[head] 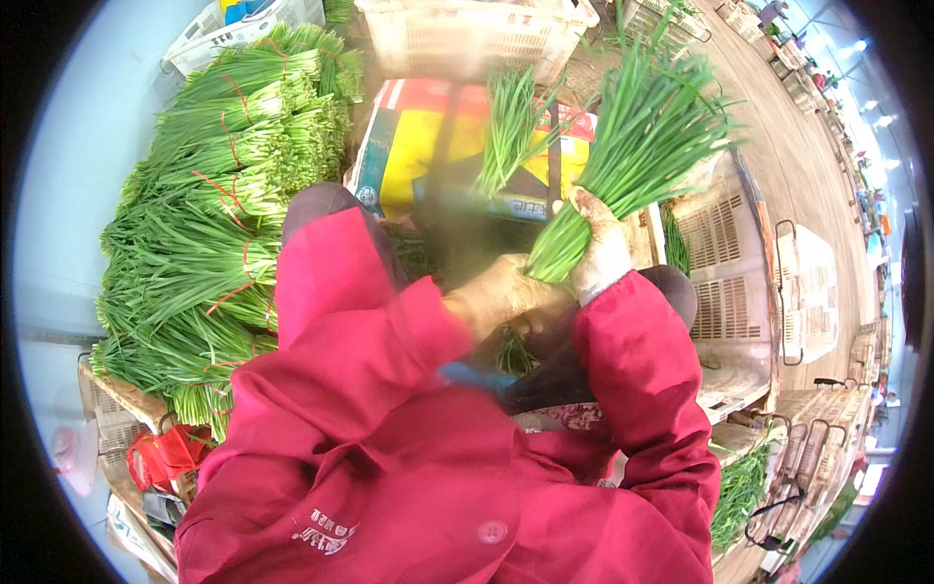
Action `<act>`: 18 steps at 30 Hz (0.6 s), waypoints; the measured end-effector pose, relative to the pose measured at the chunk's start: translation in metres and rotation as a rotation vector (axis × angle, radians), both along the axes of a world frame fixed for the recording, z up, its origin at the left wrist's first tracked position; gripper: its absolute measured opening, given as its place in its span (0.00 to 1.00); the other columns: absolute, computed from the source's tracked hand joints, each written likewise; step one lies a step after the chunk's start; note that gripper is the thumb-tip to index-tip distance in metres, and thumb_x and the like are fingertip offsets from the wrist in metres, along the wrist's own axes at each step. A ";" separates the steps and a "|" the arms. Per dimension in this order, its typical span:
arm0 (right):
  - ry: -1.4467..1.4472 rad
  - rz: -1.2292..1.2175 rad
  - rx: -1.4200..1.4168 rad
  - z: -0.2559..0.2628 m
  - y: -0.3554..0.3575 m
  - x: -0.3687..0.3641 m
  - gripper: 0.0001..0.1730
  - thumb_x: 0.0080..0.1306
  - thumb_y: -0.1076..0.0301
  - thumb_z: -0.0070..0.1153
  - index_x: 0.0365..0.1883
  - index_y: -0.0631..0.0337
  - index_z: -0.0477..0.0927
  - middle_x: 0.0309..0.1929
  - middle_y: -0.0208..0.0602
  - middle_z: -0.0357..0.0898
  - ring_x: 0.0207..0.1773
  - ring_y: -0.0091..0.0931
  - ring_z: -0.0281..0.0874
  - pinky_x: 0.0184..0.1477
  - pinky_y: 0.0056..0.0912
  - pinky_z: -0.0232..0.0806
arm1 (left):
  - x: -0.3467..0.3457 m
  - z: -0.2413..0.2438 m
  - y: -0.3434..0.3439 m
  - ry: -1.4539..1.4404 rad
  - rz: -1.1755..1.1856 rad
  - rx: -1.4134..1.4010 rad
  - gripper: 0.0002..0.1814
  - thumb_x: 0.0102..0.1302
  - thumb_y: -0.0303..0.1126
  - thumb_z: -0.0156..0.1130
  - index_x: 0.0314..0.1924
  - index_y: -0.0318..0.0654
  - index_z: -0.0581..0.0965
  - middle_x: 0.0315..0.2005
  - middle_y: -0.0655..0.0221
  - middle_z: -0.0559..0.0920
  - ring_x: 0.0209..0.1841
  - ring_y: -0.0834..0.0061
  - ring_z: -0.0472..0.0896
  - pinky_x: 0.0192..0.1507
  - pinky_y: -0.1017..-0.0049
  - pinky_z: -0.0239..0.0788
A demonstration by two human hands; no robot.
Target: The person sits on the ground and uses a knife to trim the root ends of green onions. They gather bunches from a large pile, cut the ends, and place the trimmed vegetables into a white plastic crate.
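A thick bunch of green garlic chives (642,139) is gripped near its stems in my right hand (602,233), its leaves fanning away to the upper right. My left hand (503,296), blurred, is at the cut ends of the stems, and its fingers are partly hidden. Both hands appear to wear pale, soiled gloves. Beyond them, a smaller loose bunch of chives (503,139) lies on a red, yellow and blue printed sack (412,146). Loose green leaves (514,354) show below my hands, between my legs.
Chive bundles bound with red ties (233,190) are piled high at my left. A white plastic crate (474,33) stands beyond the sack. Another crate (719,255) is beside my right knee, with more crates (806,292) farther right. A red bag (168,456) sits at lower left.
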State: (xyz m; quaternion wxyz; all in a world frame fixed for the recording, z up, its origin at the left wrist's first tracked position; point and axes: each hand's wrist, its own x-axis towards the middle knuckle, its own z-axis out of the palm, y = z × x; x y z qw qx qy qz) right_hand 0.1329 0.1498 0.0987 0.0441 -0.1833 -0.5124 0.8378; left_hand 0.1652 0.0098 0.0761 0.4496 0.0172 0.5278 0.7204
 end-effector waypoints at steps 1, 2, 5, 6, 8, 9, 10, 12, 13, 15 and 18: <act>-0.021 0.032 0.006 0.003 -0.005 -0.007 0.15 0.63 0.67 0.59 0.48 0.58 0.78 0.36 0.31 0.79 0.39 0.27 0.78 0.40 0.30 0.72 | -0.010 -0.037 0.000 -0.086 0.016 0.127 0.14 0.66 0.34 0.60 0.50 0.41 0.78 0.31 0.72 0.81 0.30 0.80 0.76 0.32 0.75 0.68; -0.043 0.049 0.015 0.006 -0.008 -0.014 0.14 0.63 0.67 0.59 0.47 0.58 0.79 0.35 0.31 0.79 0.38 0.27 0.78 0.40 0.31 0.72 | -0.016 -0.039 -0.002 -0.076 -0.008 0.155 0.13 0.67 0.35 0.59 0.49 0.41 0.79 0.29 0.73 0.80 0.28 0.81 0.74 0.29 0.77 0.66; -0.034 0.104 0.031 0.013 -0.012 -0.034 0.14 0.61 0.65 0.62 0.44 0.56 0.81 0.35 0.29 0.79 0.37 0.25 0.76 0.39 0.30 0.70 | -0.027 0.019 -0.028 0.149 -0.121 0.025 0.11 0.69 0.36 0.55 0.46 0.41 0.80 0.24 0.74 0.76 0.22 0.83 0.68 0.24 0.80 0.62; -0.023 0.113 0.038 0.013 -0.012 -0.043 0.14 0.61 0.65 0.62 0.44 0.56 0.81 0.34 0.29 0.79 0.37 0.25 0.76 0.39 0.30 0.70 | -0.033 0.015 -0.034 0.197 -0.203 -0.024 0.11 0.68 0.36 0.56 0.43 0.40 0.81 0.24 0.74 0.75 0.23 0.84 0.68 0.24 0.82 0.63; 0.014 0.132 0.062 0.008 -0.009 -0.065 0.13 0.60 0.67 0.63 0.43 0.57 0.81 0.34 0.28 0.79 0.37 0.24 0.76 0.39 0.29 0.70 | -0.047 -0.010 -0.044 0.642 -0.358 -0.072 0.15 0.66 0.41 0.58 0.44 0.38 0.80 0.27 0.70 0.79 0.24 0.79 0.74 0.23 0.79 0.66; 0.000 0.121 0.077 0.003 -0.005 -0.078 0.13 0.60 0.67 0.62 0.43 0.58 0.81 0.34 0.29 0.79 0.37 0.25 0.76 0.40 0.30 0.70 | -0.054 -0.019 -0.045 0.863 -0.436 -0.095 0.17 0.66 0.43 0.59 0.44 0.36 0.80 0.29 0.67 0.82 0.24 0.77 0.78 0.23 0.78 0.68; -0.012 0.107 0.092 -0.002 0.000 -0.091 0.12 0.60 0.67 0.62 0.43 0.58 0.81 0.35 0.29 0.80 0.37 0.25 0.76 0.40 0.30 0.70 | -0.061 -0.010 -0.042 0.492 -0.320 -0.187 0.18 0.66 0.41 0.58 0.47 0.34 0.79 0.32 0.64 0.83 0.27 0.73 0.79 0.26 0.75 0.71; -0.001 0.101 0.171 -0.009 0.005 -0.115 0.13 0.60 0.69 0.62 0.43 0.62 0.82 0.37 0.33 0.81 0.38 0.27 0.78 0.41 0.33 0.72 | -0.072 -0.007 -0.039 0.043 -0.012 -0.162 0.19 0.67 0.37 0.54 0.52 0.32 0.77 0.38 0.57 0.84 0.35 0.65 0.83 0.35 0.66 0.77; -0.041 0.107 0.211 -0.011 0.005 -0.122 0.13 0.60 0.69 0.62 0.43 0.63 0.82 0.37 0.34 0.81 0.37 0.27 0.79 0.41 0.33 0.73 | -0.084 -0.011 -0.042 -0.035 0.133 -0.153 0.20 0.63 0.32 0.61 0.54 0.35 0.75 0.36 0.62 0.82 0.38 0.69 0.81 0.40 0.65 0.74; -0.121 0.121 0.292 -0.013 0.003 -0.135 0.13 0.60 0.70 0.63 0.43 0.65 0.82 0.38 0.37 0.82 0.37 0.28 0.80 0.41 0.34 0.74 | -0.108 -0.020 -0.040 0.041 0.333 -0.249 0.27 0.61 0.30 0.63 0.60 0.32 0.70 0.44 0.58 0.81 0.43 0.66 0.80 0.44 0.66 0.73; -0.164 0.163 0.404 -0.045 0.001 -0.165 0.19 0.59 0.69 0.64 0.47 0.69 0.79 0.41 0.44 0.82 0.39 0.33 0.81 0.44 0.37 0.74 | -0.141 -0.054 -0.041 0.188 0.446 -0.346 0.30 0.63 0.29 0.61 0.64 0.28 0.66 0.53 0.54 0.77 0.49 0.63 0.79 0.51 0.66 0.71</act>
